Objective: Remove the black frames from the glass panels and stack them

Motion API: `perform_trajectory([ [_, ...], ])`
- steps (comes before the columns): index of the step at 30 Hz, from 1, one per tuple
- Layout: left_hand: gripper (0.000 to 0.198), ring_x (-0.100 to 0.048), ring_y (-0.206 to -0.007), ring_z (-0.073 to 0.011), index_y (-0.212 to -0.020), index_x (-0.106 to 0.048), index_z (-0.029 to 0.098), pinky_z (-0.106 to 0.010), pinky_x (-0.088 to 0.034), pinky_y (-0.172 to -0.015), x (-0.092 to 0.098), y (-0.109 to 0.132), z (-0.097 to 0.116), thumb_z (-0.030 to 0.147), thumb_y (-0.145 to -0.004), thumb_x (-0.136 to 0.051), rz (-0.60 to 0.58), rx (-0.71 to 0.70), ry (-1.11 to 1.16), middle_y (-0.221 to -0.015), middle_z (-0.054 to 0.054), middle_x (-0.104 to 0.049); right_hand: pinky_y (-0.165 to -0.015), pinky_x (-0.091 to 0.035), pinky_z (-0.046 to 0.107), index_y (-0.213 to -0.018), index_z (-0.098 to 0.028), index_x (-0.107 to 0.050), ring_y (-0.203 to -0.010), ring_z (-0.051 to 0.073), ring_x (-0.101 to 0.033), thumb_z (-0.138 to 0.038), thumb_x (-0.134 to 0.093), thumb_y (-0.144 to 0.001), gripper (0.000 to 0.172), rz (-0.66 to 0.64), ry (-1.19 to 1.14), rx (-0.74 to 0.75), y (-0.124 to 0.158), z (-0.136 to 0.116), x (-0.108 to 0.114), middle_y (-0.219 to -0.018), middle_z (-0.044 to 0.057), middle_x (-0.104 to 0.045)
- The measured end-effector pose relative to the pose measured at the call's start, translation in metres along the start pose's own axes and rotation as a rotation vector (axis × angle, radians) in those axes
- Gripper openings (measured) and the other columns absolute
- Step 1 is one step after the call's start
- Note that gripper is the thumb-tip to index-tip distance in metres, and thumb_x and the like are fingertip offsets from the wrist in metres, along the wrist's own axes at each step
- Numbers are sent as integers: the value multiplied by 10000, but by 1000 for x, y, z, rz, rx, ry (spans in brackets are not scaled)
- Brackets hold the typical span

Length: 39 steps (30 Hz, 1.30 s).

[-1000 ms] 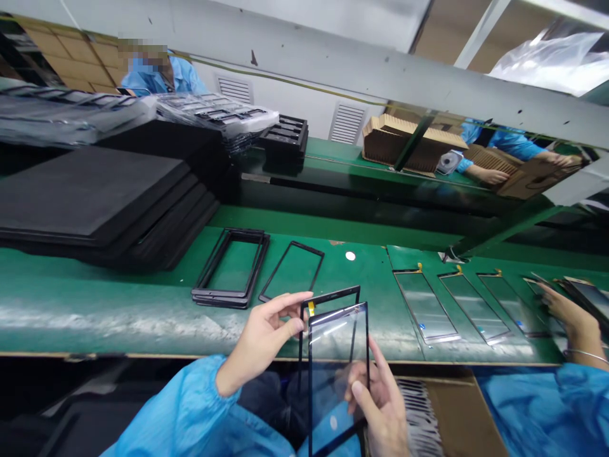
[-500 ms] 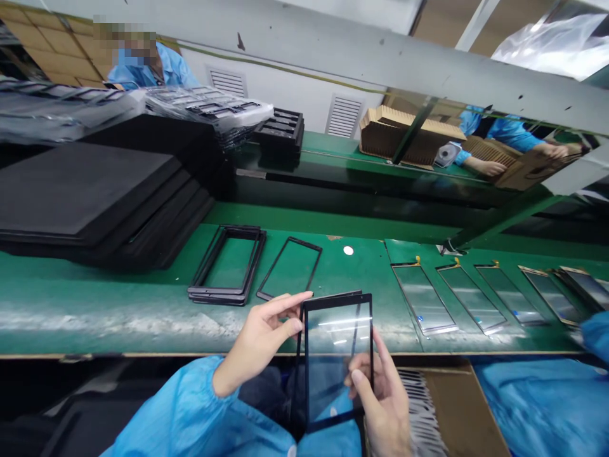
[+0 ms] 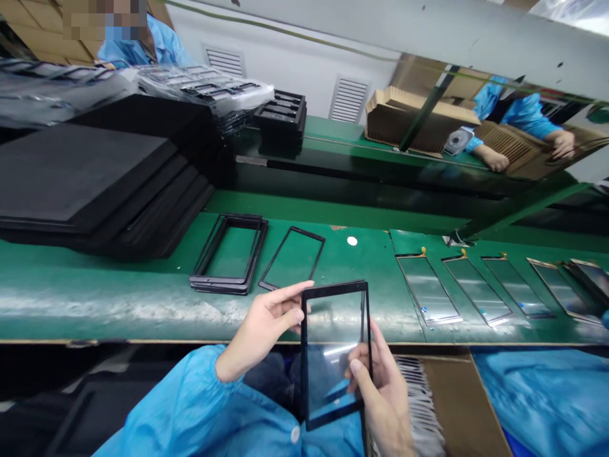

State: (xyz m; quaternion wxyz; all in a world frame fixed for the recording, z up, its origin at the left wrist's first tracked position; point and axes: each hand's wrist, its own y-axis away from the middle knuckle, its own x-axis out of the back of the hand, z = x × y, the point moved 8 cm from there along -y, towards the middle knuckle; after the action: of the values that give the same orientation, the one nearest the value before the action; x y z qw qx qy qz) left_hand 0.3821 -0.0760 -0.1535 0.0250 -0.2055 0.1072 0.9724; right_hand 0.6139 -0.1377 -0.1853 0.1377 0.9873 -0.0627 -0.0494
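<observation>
My left hand (image 3: pixel 266 327) pinches the upper left edge of a black-bordered glass panel (image 3: pixel 335 355), held upright over the table's front edge. Along the panel's right side my right hand (image 3: pixel 380 393) grips it, thumb on the front and fingers behind. A thin black frame seems to lie right behind the panel, its edge just showing; I cannot tell them apart clearly. Both sleeves are blue.
On the green belt (image 3: pixel 118 298) lie a stack of black frames (image 3: pixel 231 254), a single frame (image 3: pixel 292 257) and a row of several glass panels (image 3: pixel 428 289). Black foam sheets (image 3: pixel 90 184) pile at the left. A carton (image 3: pixel 442 406) sits below right. Other people work across the line.
The glass panel has been brought in line with the black frame behind it, so the two now overlap. The neighbour's hand at the right edge has left the view.
</observation>
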Motion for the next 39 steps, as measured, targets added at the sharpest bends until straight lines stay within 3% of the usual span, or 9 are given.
perform_trajectory([
  [11, 529, -773, -902, -202, -1352, -744, 257, -187, -612, -622, 2, 2, -1, 316, -844, -879, 18, 19, 24, -1091, -114, -819, -530, -564, 247, -1605, -385, -399, -653, 148, -627, -398, -764, -889, 804, -13, 33, 2, 1, -1, -6, -851, -43, -677],
  [16, 561, -802, -921, -231, -1383, -720, 213, -185, -610, -622, 3, 1, 0, 335, -855, -863, 58, 25, -34, -992, -119, -836, -577, -595, 279, -1594, -444, -403, -696, 173, -643, -408, -712, -913, 748, 12, 191, 68, 4, -1, -1, -887, -32, -683],
  [19, 511, -817, -899, -233, -1340, -747, 190, -169, -592, -603, 5, 3, 4, 292, -850, -851, 83, 21, -102, -917, -95, -838, -873, -644, 428, -1517, -445, -537, -1033, 274, -707, -416, -726, -875, 669, 87, 463, 259, 1, -21, 7, -1167, 43, -699],
  [22, 448, -818, -807, -196, -1278, -783, 159, -147, -574, -610, 3, 7, 12, 233, -838, -831, 56, 10, -216, -799, -78, -837, -1173, -481, 567, -1445, -412, -629, -1402, 356, -569, -430, -715, -877, 575, 149, 482, 376, -10, -51, 15, -1513, 79, -588],
  [24, 434, -815, -762, -188, -1253, -797, 149, -148, -576, -607, 0, 11, 18, 227, -827, -824, 37, 16, -275, -767, -79, -837, -1118, -541, 537, -1413, -359, -663, -1296, 326, -677, -448, -662, -930, 491, 79, 315, 293, -23, -64, 14, -1423, 102, -701],
  [26, 435, -814, -739, -191, -1238, -806, 149, -164, -595, -614, -2, 16, 22, 237, -812, -824, 30, 25, -311, -774, -82, -842, -928, -641, 446, -1326, -285, -722, -990, 281, -805, -473, -650, -953, 424, -15, 191, 160, -33, -71, 7, -1067, 98, -849],
  [29, 424, -814, -723, -194, -1211, -819, 155, -190, -627, -660, -3, 23, 25, 247, -798, -827, 40, 33, -343, -775, -79, -845, -743, -648, 356, -1130, -228, -793, -710, 244, -809, -498, -747, -889, 365, -42, 143, 105, -38, -82, 0, -683, 40, -821],
  [32, 424, -811, -724, -198, -1214, -821, 175, -216, -647, -698, -1, 27, 22, 290, -806, -833, 38, 35, -346, -786, -73, -848, -690, -642, 315, -967, -228, -812, -634, 222, -801, -517, -813, -826, 321, -41, 111, 122, -37, -85, -5, -619, 35, -809],
  [39, 434, -799, -702, -213, -1240, -810, 209, -252, -655, -694, 15, 26, 5, 389, -845, -815, 47, 69, -449, -778, -61, -836, -666, -650, 277, -906, -236, -813, -623, 202, -808, -479, -808, -848, 250, 12, 83, 150, -29, -85, -3, -642, 41, -826],
])
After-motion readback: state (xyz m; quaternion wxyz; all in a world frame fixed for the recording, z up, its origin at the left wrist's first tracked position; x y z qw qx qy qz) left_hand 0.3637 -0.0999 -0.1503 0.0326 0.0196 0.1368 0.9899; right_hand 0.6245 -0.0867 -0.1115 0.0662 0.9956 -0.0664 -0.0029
